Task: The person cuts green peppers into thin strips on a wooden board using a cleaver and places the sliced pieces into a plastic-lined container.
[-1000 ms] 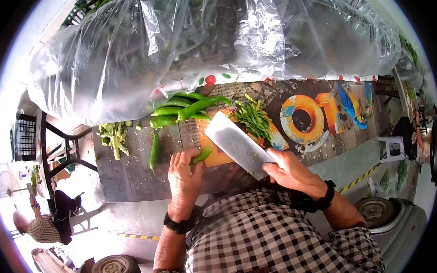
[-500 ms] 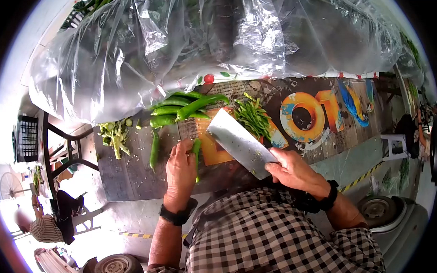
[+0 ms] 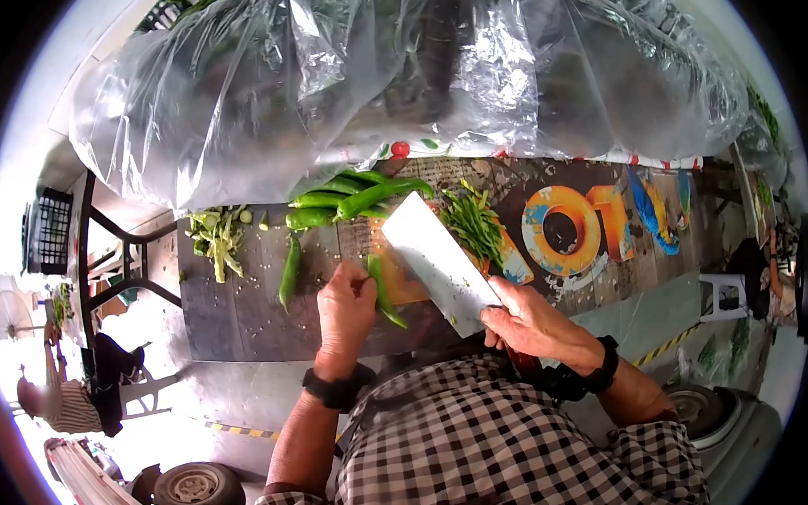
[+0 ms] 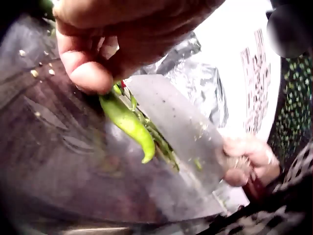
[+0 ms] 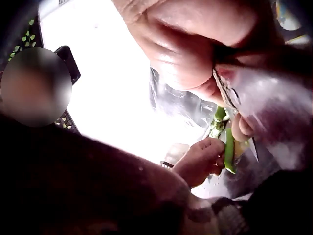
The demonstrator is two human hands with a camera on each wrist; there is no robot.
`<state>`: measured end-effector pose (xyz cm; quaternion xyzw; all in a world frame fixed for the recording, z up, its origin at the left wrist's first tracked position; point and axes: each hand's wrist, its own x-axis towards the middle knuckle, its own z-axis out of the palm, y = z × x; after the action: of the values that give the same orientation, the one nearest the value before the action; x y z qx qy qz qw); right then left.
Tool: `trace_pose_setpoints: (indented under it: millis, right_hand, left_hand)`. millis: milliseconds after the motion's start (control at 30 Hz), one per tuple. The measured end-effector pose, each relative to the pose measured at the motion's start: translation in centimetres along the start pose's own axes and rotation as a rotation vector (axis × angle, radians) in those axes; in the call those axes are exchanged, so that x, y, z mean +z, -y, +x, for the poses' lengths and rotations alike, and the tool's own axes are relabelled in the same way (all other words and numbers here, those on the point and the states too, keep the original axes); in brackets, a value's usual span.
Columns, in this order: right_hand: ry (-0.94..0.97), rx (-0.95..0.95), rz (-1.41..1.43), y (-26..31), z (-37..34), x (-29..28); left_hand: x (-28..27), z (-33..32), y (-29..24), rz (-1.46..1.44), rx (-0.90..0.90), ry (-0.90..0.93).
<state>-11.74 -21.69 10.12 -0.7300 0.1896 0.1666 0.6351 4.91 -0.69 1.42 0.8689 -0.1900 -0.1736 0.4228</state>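
Observation:
In the head view my left hand (image 3: 347,308) pinches one end of a green chili pepper (image 3: 386,292), whose tip hangs toward me. The left wrist view shows the pepper (image 4: 126,120) under the thumb and fingers, curving down to a pale tip. My right hand (image 3: 540,320) grips a wide cleaver (image 3: 439,267) by its handle, the blade slanting up and left beside the pepper. Small green bits cling to the blade. Behind the blade lies a heap of sliced green chili (image 3: 474,221). Several whole peppers (image 3: 370,196) lie together beyond the left hand, and a single pepper (image 3: 290,272) lies left of it.
Pale green trimmings (image 3: 217,241) lie at the left of the dark table (image 3: 241,327), with seeds scattered nearby. A large clear plastic sheet (image 3: 249,113) covers the far side. Beyond the table's left end stand a metal frame (image 3: 123,283) and a seated person (image 3: 78,401).
The pepper in my left hand has turned: it pointed up and right, then stood upright, and now slants down and right. The cleaver stays nearly in place; the camera has shifted slightly.

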Motion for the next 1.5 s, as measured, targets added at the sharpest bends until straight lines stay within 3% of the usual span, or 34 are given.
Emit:
trace_pose_setpoints:
  millis: [33, 233, 433, 633, 833, 933, 1500]
  right_hand:
    - [-0.006, 0.002, -0.014, 0.4, 0.0, -0.1]
    - [0.005, -0.077, -0.058, 1.9, -0.6, -0.1]
    - [0.052, -0.003, -0.096, 2.9, -0.6, 0.2]
    - [0.128, 0.057, -0.119, 3.0, -0.1, 0.0]
    - [0.116, 0.128, -0.119, 4.2, 0.1, 0.5]
    - [0.129, 0.154, -0.136, 4.6, 0.3, 0.4]
    - [0.177, 0.253, -0.213, 7.8, 1.2, 0.2]
  left_hand:
    - [0.2, -0.1, -0.2, 0.074, 0.111, -0.07]
    - [1.3, -0.3, 0.3, -0.164, -0.025, -0.045]
    - [2.9, -0.3, 2.0, -0.103, 0.172, -0.135]
    - [3.0, -0.2, 1.7, -0.107, 0.143, -0.141]
    - [2.6, -0.2, 1.0, -0.012, 0.311, -0.234]
    - [2.5, -0.4, 0.4, -0.104, 0.162, -0.174]
    - [2.6, -0.5, -0.4, -0.069, 0.17, -0.211]
